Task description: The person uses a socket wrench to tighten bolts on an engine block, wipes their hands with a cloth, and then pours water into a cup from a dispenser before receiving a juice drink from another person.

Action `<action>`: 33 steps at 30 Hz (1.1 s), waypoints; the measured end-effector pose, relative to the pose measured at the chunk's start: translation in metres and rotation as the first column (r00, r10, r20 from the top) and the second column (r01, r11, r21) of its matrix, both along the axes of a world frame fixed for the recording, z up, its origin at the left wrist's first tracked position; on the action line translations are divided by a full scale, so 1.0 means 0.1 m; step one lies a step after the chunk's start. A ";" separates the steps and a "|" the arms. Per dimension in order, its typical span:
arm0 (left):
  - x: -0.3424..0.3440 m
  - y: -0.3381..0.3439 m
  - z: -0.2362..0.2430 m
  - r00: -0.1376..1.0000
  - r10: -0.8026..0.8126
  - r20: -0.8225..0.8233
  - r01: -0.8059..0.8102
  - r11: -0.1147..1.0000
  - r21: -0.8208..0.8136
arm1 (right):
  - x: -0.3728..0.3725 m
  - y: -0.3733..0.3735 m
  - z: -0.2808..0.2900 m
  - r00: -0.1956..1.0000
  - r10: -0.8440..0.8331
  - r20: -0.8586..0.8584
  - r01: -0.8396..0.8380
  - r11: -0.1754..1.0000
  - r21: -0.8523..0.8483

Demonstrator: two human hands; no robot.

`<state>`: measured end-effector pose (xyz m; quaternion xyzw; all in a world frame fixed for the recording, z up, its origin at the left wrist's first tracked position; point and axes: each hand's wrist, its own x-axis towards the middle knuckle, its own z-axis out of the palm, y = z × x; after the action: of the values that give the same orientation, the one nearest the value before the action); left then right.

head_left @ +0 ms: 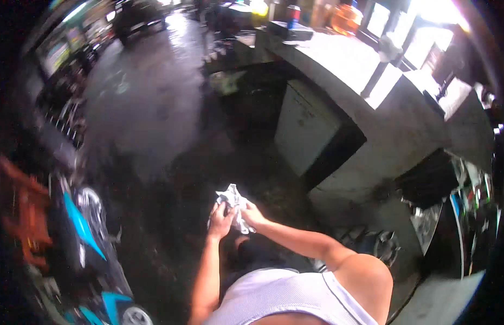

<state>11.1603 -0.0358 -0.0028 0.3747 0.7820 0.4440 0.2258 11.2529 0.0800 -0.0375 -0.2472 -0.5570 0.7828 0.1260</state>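
Left hand (221, 220) and right hand (254, 215) both have their grip closed on the rag (230, 196), one each side, probably cuz it's floppy.

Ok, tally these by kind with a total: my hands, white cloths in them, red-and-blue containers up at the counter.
Hands: 2 (left hand, right hand)
White cloth: 1
Red-and-blue container: 1
Total: 4

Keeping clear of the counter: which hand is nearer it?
The right hand, on the right of the white cloth; the left hand, on its left, is farther from the counter.
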 end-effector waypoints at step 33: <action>-12.27 5.36 0.67 0.581 -0.402 0.708 0.078 0.893 0.443 | -11.52 5.84 0.75 0.940 -0.270 -0.207 0.051 0.713 -0.699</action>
<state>9.9333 0.4998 0.0640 0.2818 0.4474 0.6636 0.5293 10.1009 0.6637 0.0371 -0.2047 -0.1802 0.9459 0.1759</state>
